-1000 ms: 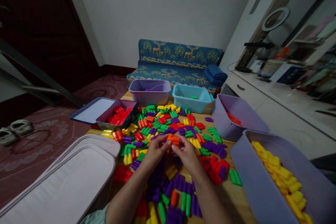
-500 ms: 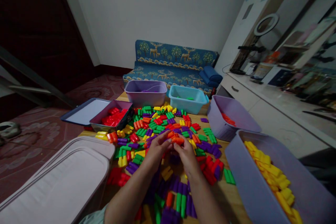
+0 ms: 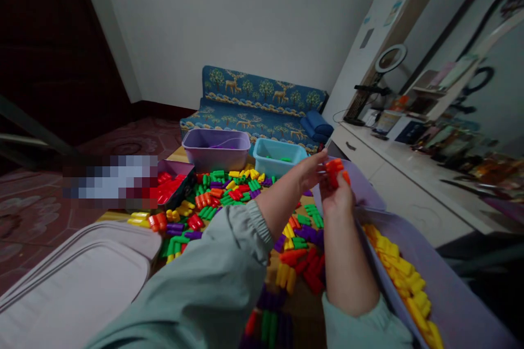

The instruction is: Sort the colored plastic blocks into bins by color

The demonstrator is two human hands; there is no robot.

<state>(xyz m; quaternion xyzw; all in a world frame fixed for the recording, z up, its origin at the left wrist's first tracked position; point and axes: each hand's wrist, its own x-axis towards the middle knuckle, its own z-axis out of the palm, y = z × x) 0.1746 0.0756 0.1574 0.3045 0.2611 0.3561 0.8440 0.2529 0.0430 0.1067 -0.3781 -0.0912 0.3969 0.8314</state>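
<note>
My left hand (image 3: 310,170) and my right hand (image 3: 336,197) are raised together over the lilac bin (image 3: 362,188) at the right of the table. Both are closed on a bunch of orange blocks (image 3: 335,168) held between them. Below lies a heap of red, green, yellow, purple and orange blocks (image 3: 229,192) spread across the wooden table (image 3: 305,297). Light green sleeves cover both forearms. The inside of the bin under my hands is hidden.
A nearer lilac bin (image 3: 444,289) holds yellow blocks. A purple bin (image 3: 215,148) and a blue bin (image 3: 275,159) stand at the far edge, a tray of red blocks (image 3: 174,181) at the left. A pale zipped case (image 3: 77,278) lies near left. A patterned sofa (image 3: 256,103) is behind.
Both hands lifted the orange blocks from the middle of the pile and carried them up and right, over the lilac bin. The view swung to the right.
</note>
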